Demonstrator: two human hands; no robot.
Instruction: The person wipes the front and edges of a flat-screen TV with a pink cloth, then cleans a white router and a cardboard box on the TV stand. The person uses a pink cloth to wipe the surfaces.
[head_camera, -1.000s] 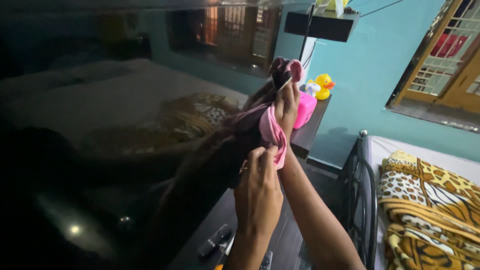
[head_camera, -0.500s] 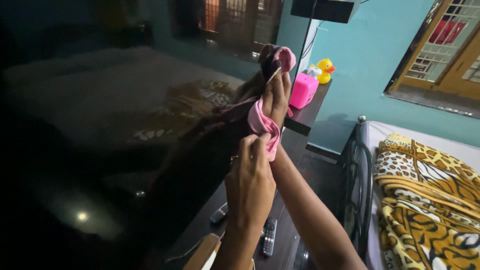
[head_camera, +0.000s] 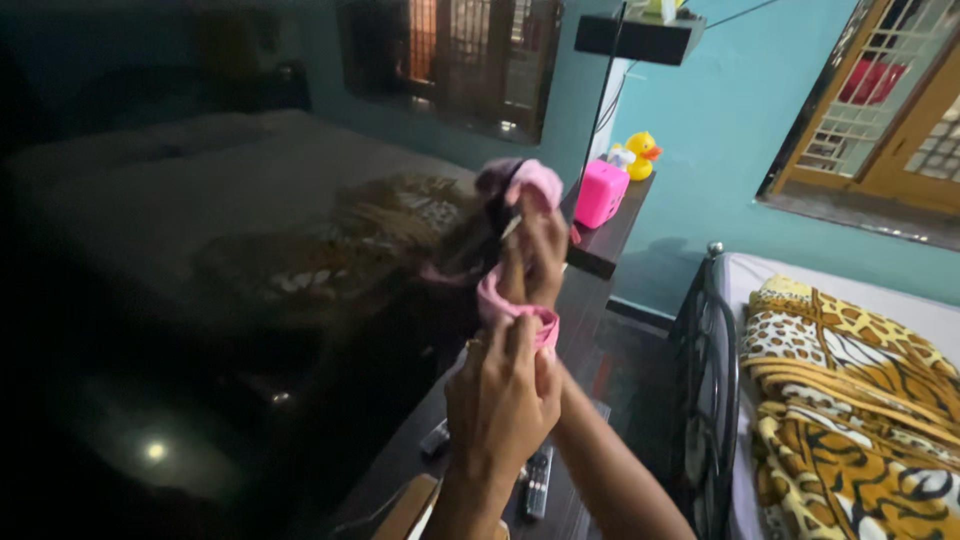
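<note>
A pink cloth (head_camera: 528, 182) lies bunched against the large dark television screen (head_camera: 200, 250). My right hand (head_camera: 541, 250) is raised and presses the cloth's upper part to the glass near the screen's right edge. My left hand (head_camera: 500, 395) is lower and nearer to me, pinching the cloth's lower end (head_camera: 503, 308) between thumb and fingers. The screen mirrors both hands, the cloth and the room behind me.
A dark cabinet top (head_camera: 592, 255) under the screen carries a pink box (head_camera: 600, 193), a yellow rubber duck (head_camera: 641, 155) and two remotes (head_camera: 537, 482). A small wall shelf (head_camera: 640, 35) hangs above. At right stands a metal-framed bed (head_camera: 710, 380) with an animal-print blanket (head_camera: 850, 400).
Both hands and the pink cloth have come down and a little left along the screen's right edge. The cloth's lower end is more bunched in my left hand.
</note>
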